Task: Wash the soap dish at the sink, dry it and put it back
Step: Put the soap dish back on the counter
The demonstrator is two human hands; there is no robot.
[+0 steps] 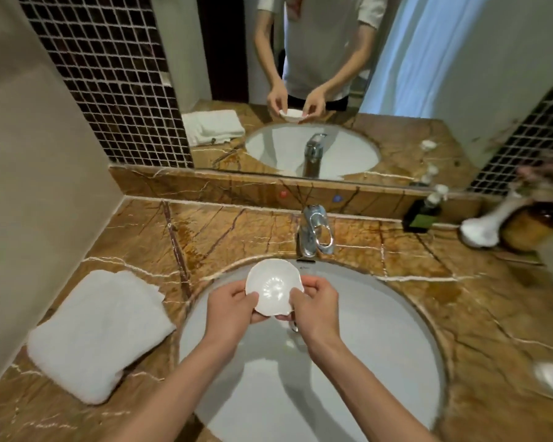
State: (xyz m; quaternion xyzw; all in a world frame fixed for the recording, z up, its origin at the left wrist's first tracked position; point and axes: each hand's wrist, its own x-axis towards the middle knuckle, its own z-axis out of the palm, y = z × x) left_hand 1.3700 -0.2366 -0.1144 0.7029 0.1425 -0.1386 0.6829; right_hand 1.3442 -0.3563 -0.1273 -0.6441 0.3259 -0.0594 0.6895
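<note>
White dish (273,290) sits in both your hands, over the sink (380,317). Your left hand (233,306) and right hand (315,306) curl around its near edges, thumbs on top. Tap (313,231) stands behind; a folded towel (99,333) lies left.

You have no legible text here: the green label on the dark pump bottle (423,215) is too blurred to read.
</note>
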